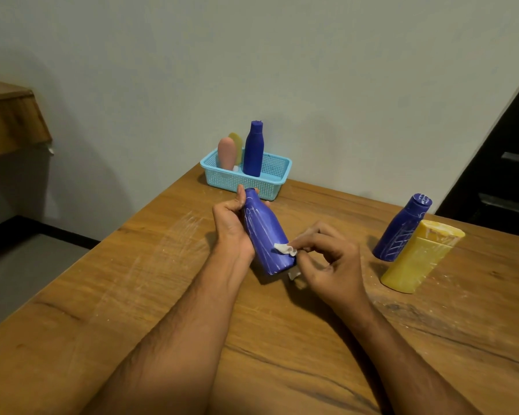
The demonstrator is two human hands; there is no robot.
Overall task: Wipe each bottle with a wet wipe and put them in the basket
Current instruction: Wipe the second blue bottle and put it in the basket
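The left hand (231,226) holds a dark blue plastic bottle streaked with white marks (265,235), fingers and thumb curled round its neck and upper body, so that it tilts with its cap end toward the light blue perforated plastic basket (249,181) and its base lifted just above the brown wooden table (162,295). The right hand (330,265) pinches a small white wet wipe (285,249) between thumb and bent fingertips and presses it against the lower side of that bottle; another bit of white wipe shows under the bottle's base.

The basket sits at the far edge of the table against the pale wall (252,55), just beyond the held bottle. Inside it stand a clean dark blue bottle (253,151), a pink rounded bottle (226,154) and, behind the pink one, a yellow rounded bottle (236,143).

To the right of the basket and nearer the person, a second dark blue bottle with white scribbles (402,229) stands on the table, and a yellow flat-topped bottle dusted with white (417,262) stands just in front of it, touching or nearly so. White smears mark the table on both sides of the basket.
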